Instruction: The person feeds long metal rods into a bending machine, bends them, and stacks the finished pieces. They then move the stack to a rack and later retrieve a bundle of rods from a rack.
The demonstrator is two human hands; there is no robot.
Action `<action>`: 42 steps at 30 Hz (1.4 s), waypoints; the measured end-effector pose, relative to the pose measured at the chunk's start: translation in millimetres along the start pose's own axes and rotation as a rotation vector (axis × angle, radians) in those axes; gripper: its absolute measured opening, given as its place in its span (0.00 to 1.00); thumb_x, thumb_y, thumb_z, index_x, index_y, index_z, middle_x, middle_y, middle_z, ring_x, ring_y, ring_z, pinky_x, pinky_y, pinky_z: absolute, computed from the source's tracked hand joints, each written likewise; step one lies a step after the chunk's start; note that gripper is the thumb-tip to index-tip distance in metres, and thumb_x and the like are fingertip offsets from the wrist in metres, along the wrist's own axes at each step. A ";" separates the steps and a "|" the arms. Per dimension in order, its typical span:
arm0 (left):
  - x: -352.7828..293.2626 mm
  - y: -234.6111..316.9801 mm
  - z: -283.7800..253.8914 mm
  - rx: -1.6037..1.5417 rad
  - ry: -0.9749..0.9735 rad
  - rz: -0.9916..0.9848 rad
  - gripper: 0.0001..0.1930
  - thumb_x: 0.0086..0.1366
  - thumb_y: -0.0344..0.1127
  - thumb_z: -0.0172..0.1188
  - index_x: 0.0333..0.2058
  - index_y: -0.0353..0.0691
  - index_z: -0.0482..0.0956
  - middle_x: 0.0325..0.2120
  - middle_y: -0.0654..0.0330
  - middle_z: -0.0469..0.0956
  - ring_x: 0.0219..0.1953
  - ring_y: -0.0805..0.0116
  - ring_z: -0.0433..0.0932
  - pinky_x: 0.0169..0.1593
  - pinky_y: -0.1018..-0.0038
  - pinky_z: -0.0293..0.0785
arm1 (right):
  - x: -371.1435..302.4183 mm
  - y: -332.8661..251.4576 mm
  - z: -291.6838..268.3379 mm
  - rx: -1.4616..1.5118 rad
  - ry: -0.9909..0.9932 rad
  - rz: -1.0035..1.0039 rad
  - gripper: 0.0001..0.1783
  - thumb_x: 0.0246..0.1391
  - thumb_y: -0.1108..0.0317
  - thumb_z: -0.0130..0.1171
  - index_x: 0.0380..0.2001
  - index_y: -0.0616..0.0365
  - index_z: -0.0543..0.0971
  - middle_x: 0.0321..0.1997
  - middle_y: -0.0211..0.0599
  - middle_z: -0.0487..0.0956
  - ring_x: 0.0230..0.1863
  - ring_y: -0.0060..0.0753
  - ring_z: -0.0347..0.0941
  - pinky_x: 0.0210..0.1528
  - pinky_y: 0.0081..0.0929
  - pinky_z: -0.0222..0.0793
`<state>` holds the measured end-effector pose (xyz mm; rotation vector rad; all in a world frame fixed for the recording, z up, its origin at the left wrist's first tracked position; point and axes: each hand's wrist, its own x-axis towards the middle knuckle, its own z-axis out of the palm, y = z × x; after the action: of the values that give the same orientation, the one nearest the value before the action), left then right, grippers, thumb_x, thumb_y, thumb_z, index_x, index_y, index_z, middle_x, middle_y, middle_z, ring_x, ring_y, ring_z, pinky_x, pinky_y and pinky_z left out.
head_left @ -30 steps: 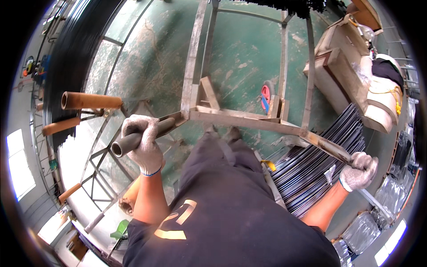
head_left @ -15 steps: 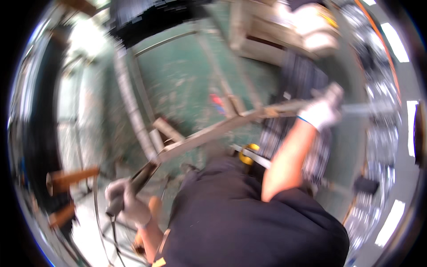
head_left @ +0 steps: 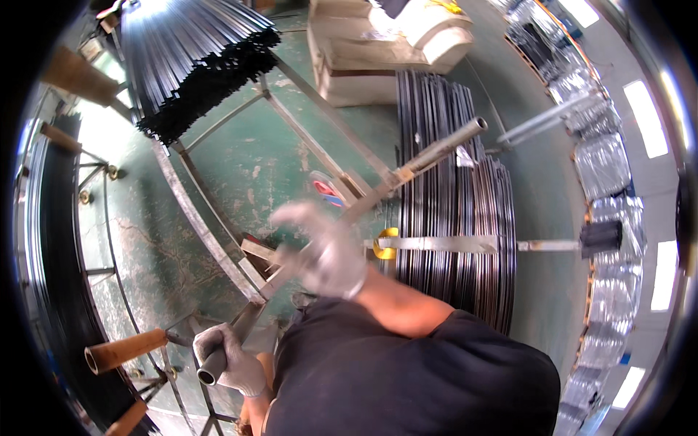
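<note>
My left hand (head_left: 234, 362), in a pale work glove, is wrapped round the near-left pipe end (head_left: 211, 368) of a metal frame (head_left: 200, 207). The grey pipe's hollow mouth shows below the fingers. My right hand (head_left: 327, 254), also gloved, is smeared by motion above the frame's near crossbar (head_left: 374, 201). Its fingers look spread, with nothing visible in them; whether they touch the bar I cannot tell. The crossbar's right pipe end (head_left: 465, 132) is free of any hand. Long dark metal bars (head_left: 196, 51) lie stacked on the frame's far end.
Beside me on the right lies a bundle of long bars (head_left: 454, 196) with a flat metal strip (head_left: 443, 245) and a yellow tape roll (head_left: 385, 243) there. A beige sofa-like seat (head_left: 356, 54) stands beyond. Cardboard-covered rack arms (head_left: 127, 350) jut from the left. Wrapped packages (head_left: 603, 163) line the right.
My right hand has left the right pipe end and swung left in front of me. My left hand still grips its pipe. The view has turned, showing more of the stacked bars.
</note>
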<state>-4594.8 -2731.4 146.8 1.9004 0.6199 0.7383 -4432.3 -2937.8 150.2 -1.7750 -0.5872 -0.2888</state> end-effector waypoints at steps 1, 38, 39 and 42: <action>0.3 -0.2 -0.8 0.000 0.005 -0.018 0.10 0.62 0.14 0.62 0.31 0.36 0.75 0.32 0.62 0.75 0.38 0.69 0.73 0.52 0.69 0.73 | -4.1 -17.5 20.4 0.274 -0.172 0.007 0.27 0.58 0.60 0.75 0.56 0.60 0.79 0.54 0.48 0.82 0.55 0.50 0.81 0.59 0.44 0.76; 16.4 59.8 -73.5 -0.039 -0.475 0.084 0.13 0.60 0.23 0.66 0.44 0.38 0.81 0.41 0.51 0.82 0.45 0.50 0.82 0.50 0.61 0.80 | -10.8 -142.8 154.7 0.491 -0.785 -0.371 0.05 0.52 0.71 0.72 0.34 0.53 0.87 0.34 0.41 0.86 0.37 0.49 0.83 0.42 0.40 0.79; 14.4 65.5 -79.6 -0.031 -0.450 0.075 0.13 0.60 0.24 0.66 0.44 0.38 0.81 0.41 0.50 0.82 0.45 0.50 0.82 0.50 0.61 0.80 | -9.8 -143.9 153.5 0.515 -0.830 -0.378 0.06 0.52 0.71 0.73 0.34 0.54 0.87 0.34 0.41 0.86 0.36 0.49 0.83 0.42 0.39 0.80; -3.1 67.9 -105.7 0.055 -0.331 0.032 0.14 0.60 0.24 0.66 0.45 0.38 0.82 0.42 0.49 0.82 0.46 0.48 0.83 0.50 0.60 0.81 | 0.1 -151.3 145.1 0.740 -1.000 -0.202 0.09 0.51 0.77 0.74 0.37 0.62 0.86 0.38 0.44 0.88 0.38 0.38 0.86 0.42 0.33 0.81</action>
<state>-4665.9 -2697.3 244.7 2.0296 0.4054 0.4143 -4527.6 -2771.0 234.2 -1.0327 -1.3684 0.6646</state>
